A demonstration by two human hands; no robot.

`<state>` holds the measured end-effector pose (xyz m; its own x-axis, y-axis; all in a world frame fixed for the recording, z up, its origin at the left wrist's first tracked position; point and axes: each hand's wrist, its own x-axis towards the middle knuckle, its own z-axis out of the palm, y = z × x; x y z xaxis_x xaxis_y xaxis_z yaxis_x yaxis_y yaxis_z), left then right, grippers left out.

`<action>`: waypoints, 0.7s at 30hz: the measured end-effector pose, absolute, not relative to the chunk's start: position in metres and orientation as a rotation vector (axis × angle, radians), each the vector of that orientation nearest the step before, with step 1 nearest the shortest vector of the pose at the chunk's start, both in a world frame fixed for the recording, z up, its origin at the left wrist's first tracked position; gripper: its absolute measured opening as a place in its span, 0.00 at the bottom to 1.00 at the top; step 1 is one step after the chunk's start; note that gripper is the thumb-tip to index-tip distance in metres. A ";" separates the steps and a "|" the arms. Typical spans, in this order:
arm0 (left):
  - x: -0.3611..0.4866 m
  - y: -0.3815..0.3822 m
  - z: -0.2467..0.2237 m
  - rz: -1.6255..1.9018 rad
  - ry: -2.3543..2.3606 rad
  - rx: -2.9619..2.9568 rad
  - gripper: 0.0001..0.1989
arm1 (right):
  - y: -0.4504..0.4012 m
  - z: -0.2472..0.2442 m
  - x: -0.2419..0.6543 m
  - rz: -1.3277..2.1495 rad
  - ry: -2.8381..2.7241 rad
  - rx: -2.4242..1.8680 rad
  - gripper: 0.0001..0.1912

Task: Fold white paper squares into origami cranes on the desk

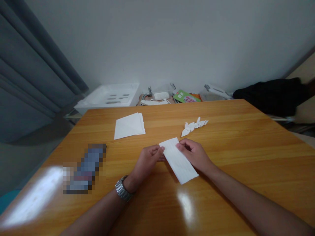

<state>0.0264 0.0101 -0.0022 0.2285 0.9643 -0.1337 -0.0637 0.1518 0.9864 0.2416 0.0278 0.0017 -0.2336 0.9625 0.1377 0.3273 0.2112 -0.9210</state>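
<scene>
Between my two hands is a sheet of white paper (pixel 180 162), folded into a long rectangle and tilted above the table. My left hand (pixel 150 159) pinches its left edge near the far corner, thumb on top. On the opposite edge, my right hand (pixel 193 152) grips the paper with its thumb on the face and fingers curled behind. Just beyond my right hand lie white folded-paper figures (pixel 194 126) with pointed ends, side by side. A small stack of white paper sheets (pixel 129 126) rests farther back on the left.
The wooden table (pixel 233 141) has a pixelated, phone-like object (pixel 86 168) at its left. Past the far edge are a white tray (pixel 110 95), a green booklet (pixel 185 96) and assorted items. Black cloth (pixel 270 95) lies beyond the right side; a grey curtain (pixel 29 59) hangs left.
</scene>
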 end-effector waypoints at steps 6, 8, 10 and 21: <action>0.027 0.012 0.000 0.987 1.108 1.109 0.22 | 0.027 0.002 0.241 1.034 -1.715 -1.198 0.17; 0.028 0.012 0.001 0.994 1.120 1.089 0.22 | 0.026 0.003 0.240 1.044 -1.708 -1.200 0.17; 0.028 0.012 0.001 1.006 1.124 1.073 0.22 | 0.026 0.004 0.240 1.054 -1.693 -1.210 0.17; 0.027 0.012 -0.008 0.897 1.069 1.030 0.20 | 0.028 0.000 0.241 1.014 -1.644 -1.240 0.18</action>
<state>0.0273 0.0121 -0.0084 0.2471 0.9358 -0.2513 -0.0846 0.2792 0.9565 0.2406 0.0281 0.0002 -0.1774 0.9742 0.1397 0.3127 0.1904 -0.9306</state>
